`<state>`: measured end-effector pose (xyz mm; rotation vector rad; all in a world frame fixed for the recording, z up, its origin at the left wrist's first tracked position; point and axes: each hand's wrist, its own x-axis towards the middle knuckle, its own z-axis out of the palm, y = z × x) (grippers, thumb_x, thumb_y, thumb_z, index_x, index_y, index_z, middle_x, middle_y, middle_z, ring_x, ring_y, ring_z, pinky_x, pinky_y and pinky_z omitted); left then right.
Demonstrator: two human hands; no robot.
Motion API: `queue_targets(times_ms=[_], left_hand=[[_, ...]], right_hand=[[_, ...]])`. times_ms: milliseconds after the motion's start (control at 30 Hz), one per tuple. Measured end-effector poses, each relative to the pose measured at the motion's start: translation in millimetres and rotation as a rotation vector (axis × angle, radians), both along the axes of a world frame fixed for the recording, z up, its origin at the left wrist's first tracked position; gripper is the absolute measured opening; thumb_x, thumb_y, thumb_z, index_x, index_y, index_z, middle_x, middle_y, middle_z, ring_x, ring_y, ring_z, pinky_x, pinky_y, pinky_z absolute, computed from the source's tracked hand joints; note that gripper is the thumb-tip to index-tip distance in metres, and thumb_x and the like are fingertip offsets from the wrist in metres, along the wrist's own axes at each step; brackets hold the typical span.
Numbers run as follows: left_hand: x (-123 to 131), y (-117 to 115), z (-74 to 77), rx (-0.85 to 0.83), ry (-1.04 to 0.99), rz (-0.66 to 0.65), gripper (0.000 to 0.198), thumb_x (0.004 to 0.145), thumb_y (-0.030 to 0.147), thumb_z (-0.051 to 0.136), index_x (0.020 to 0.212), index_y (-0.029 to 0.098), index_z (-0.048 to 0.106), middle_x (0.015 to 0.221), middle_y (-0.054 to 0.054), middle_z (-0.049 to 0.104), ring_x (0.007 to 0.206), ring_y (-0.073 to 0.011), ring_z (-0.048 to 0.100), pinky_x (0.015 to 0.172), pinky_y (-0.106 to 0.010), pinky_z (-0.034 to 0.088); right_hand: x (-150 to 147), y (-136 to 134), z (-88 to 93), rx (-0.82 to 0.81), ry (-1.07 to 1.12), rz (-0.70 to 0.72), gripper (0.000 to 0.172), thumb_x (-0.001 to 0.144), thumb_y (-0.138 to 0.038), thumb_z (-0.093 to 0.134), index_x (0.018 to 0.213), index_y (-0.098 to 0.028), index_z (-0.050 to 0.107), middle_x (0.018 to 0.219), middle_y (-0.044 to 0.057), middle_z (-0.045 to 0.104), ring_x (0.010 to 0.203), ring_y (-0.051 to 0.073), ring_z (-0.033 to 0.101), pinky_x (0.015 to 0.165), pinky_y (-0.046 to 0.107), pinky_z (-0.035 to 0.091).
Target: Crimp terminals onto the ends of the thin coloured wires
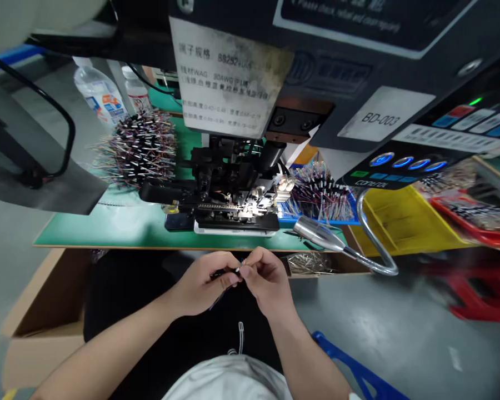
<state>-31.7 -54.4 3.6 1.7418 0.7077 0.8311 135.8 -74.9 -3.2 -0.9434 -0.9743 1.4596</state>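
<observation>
My left hand and my right hand meet over my lap, just below the front edge of the green bench. Both pinch the same thin wire piece, which has a dark sleeve; a thin strand hangs down from the left hand. The fingers of both hands are closed on it. Straight ahead on the bench stands the black crimping press, its lit die area facing me.
A bundle of sleeved wires lies left of the press; another bundle fills a blue tray on the right. A gooseneck lamp, yellow bin, red tray, plastic bottles and a cardboard box surround me.
</observation>
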Motion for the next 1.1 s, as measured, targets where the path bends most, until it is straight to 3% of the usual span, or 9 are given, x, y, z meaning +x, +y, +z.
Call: queue_targets(times_ms=[100,200,300,433,633,733,833,933,1100], left_hand=[[5.1,5.7,-4.3,0.013,-0.047,0.090,0.015,0.096,0.026,0.054,0.087,0.018,0.063,0.089,-0.002,0.057,0.084,-0.0154,0.057,0.078,-0.027,0.045],[12.0,8.4,-9.0,0.038,-0.064,0.255,0.013,0.094,0.026,0.056,0.092,0.020,0.068,0.094,-0.003,0.054,0.089,-0.0168,0.056,0.080,-0.028,0.045],[16.3,10.7,-13.4,0.045,-0.092,0.353,0.013,0.094,0.026,0.058,0.097,0.021,0.069,0.090,-0.003,0.052,0.087,-0.0169,0.056,0.078,-0.029,0.046],[17.1,10.5,-10.9,0.121,-0.015,0.395,0.015,0.095,0.027,0.056,0.099,0.022,0.070,0.086,-0.001,0.048,0.080,-0.0151,0.053,0.074,-0.027,0.045],[14.9,17.5,26.1,0.115,0.224,0.179,0.018,0.094,0.022,0.052,0.082,0.018,0.065,0.073,0.001,0.056,0.067,-0.0141,0.054,0.060,-0.024,0.041],[11.9,31.2,49.2,-0.029,0.303,0.020,0.020,0.090,0.020,0.055,0.072,0.017,0.061,0.065,0.003,0.060,0.061,-0.0132,0.058,0.053,-0.021,0.039],[9.3,44.3,58.6,-0.211,0.283,-0.135,0.021,0.092,0.027,0.053,0.078,0.017,0.065,0.059,0.004,0.058,0.053,-0.0122,0.059,0.049,-0.019,0.039],[11.4,50.4,48.5,-0.305,0.114,-0.149,0.026,0.093,0.036,0.055,0.081,0.015,0.066,0.066,0.002,0.059,0.054,-0.0117,0.059,0.050,-0.020,0.043],[24.0,52.7,14.2,-0.292,-0.107,0.124,0.025,0.094,0.037,0.055,0.091,0.015,0.067,0.082,-0.003,0.064,0.062,-0.0132,0.064,0.059,-0.024,0.052]], right_hand=[[-3.3,-0.1,-8.6,0.099,-0.058,-0.163,0.021,0.082,-0.030,0.075,0.072,-0.020,0.059,0.058,-0.005,0.051,0.052,0.009,0.045,0.051,0.020,0.036],[-12.0,-0.7,-21.9,0.088,-0.047,-0.273,0.023,0.086,-0.031,0.071,0.073,-0.020,0.056,0.058,-0.007,0.046,0.049,0.007,0.037,0.048,0.019,0.032],[-18.6,4.1,-26.9,0.077,-0.045,-0.279,0.019,0.087,-0.032,0.069,0.078,-0.021,0.056,0.061,-0.008,0.042,0.048,0.006,0.031,0.046,0.018,0.027],[-14.1,18.6,-12.3,0.172,-0.104,-0.239,0.016,0.086,-0.033,0.069,0.090,-0.021,0.060,0.064,-0.006,0.044,0.052,0.007,0.034,0.048,0.019,0.030],[11.0,36.0,17.1,0.213,-0.289,-0.029,0.022,0.086,-0.032,0.066,0.074,-0.019,0.052,0.059,-0.005,0.045,0.052,0.009,0.034,0.048,0.022,0.027],[20.9,40.7,27.3,0.249,-0.362,0.110,0.017,0.080,-0.024,0.064,0.070,-0.019,0.051,0.061,-0.004,0.047,0.053,0.010,0.037,0.048,0.023,0.027],[24.5,43.2,31.9,0.329,-0.476,0.122,0.015,0.072,-0.013,0.063,0.068,-0.020,0.050,0.061,-0.004,0.048,0.053,0.010,0.037,0.049,0.022,0.028],[21.4,45.8,27.3,0.402,-0.505,0.012,0.016,0.073,-0.013,0.064,0.069,-0.020,0.051,0.065,-0.003,0.050,0.057,0.012,0.043,0.051,0.023,0.033],[10.4,56.2,11.3,0.285,-0.432,-0.249,0.011,0.086,-0.025,0.063,0.078,-0.021,0.057,0.066,-0.002,0.053,0.053,0.012,0.045,0.050,0.024,0.037]])
